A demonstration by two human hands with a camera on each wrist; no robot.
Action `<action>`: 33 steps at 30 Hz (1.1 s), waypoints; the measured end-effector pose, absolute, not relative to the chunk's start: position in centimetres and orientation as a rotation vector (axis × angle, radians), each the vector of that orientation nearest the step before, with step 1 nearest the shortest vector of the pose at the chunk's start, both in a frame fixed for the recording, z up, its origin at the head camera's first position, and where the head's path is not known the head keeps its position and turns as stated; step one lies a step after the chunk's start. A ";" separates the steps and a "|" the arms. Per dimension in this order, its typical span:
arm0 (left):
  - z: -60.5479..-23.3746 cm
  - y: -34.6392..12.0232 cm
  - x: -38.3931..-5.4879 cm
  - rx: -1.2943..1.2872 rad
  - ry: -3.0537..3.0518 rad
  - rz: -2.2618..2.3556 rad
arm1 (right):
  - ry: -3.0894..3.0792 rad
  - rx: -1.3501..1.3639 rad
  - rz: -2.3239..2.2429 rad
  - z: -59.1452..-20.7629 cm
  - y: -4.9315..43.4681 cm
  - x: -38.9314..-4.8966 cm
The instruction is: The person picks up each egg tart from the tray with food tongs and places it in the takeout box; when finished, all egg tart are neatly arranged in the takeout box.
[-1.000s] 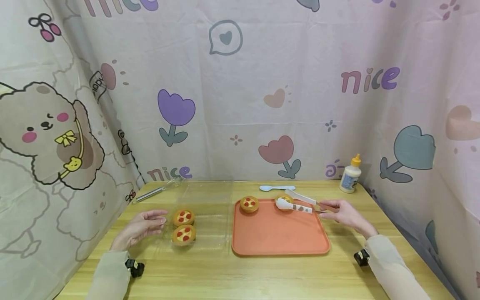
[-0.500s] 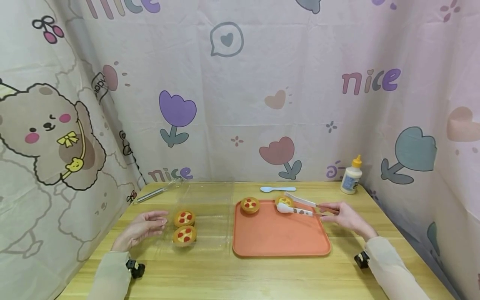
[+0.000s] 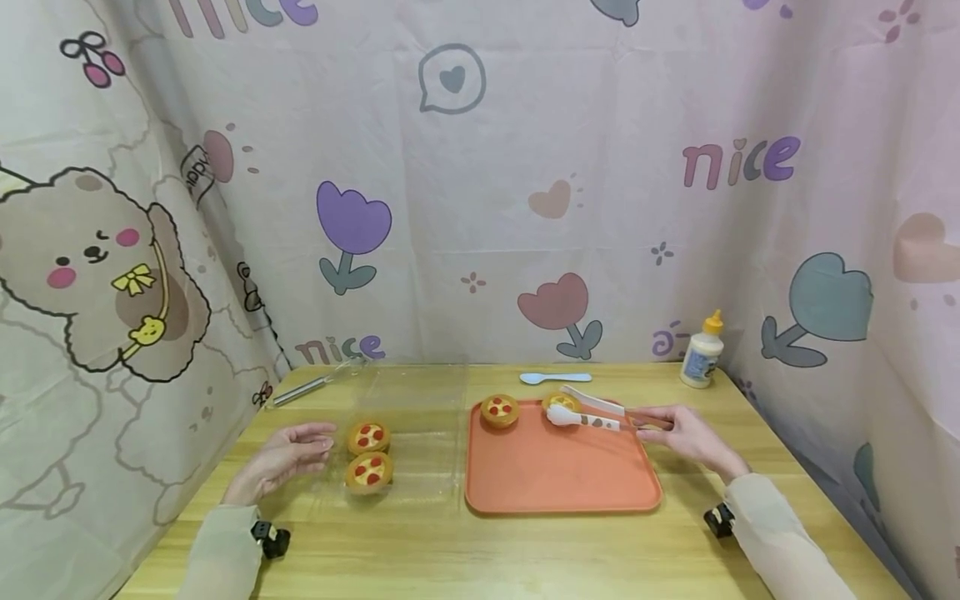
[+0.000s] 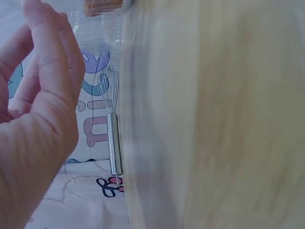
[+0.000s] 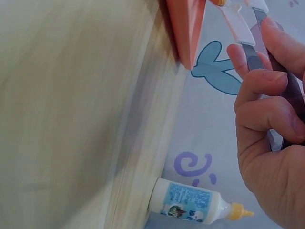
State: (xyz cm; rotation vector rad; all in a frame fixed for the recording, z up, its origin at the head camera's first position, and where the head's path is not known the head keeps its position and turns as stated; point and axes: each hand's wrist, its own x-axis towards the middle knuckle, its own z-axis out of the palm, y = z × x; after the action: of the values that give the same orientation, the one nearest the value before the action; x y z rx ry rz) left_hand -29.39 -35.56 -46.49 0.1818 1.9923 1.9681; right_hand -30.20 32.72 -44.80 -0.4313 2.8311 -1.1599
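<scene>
My right hand [image 3: 686, 433] grips a pair of tongs [image 3: 596, 421] with white spotted arms, its fingers curled round the dark handles in the right wrist view. The tong tips straddle a mini pizza tart [image 3: 562, 402] at the back right of the orange tray [image 3: 562, 475]. Another pizza tart [image 3: 499, 409] sits in the tray's back left corner. My left hand [image 3: 281, 458], fingers loosely bent and holding nothing, hovers beside a clear plastic box [image 3: 423, 462]. Two more tarts with red toppings, a rear one [image 3: 368, 436] and a front one [image 3: 368, 472], lie in the box's left part.
A whisk [image 3: 307, 387] lies at the back left, its handle metallic in the left wrist view. Behind the tray is a pale blue spoon [image 3: 555, 377]. A white glue bottle [image 3: 702, 354] with a yellow cap stands at the back right, before a printed curtain [image 3: 480, 208].
The tongs and the tart between their tips have shifted slightly left over the tray, along with my right hand. My left hand stays in place.
</scene>
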 end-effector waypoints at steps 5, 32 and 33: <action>-46.3 -35.6 -29.4 0.191 1.981 1.976 | 2.845 -0.425 -1.144 -44.5 32.1 -30.2; -46.4 -35.5 -29.5 0.127 2.053 1.933 | 2.789 -0.452 -1.280 -43.6 28.2 -30.1; -46.5 -35.5 -29.5 0.138 2.055 1.929 | 2.807 -0.474 -1.264 -43.5 28.1 -30.1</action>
State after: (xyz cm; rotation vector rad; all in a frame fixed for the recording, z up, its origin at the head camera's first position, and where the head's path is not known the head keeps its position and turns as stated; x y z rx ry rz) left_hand -29.46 -35.53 -46.47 0.1377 2.0546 1.9286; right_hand -30.08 28.07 -43.52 -0.4738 2.8070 -1.2644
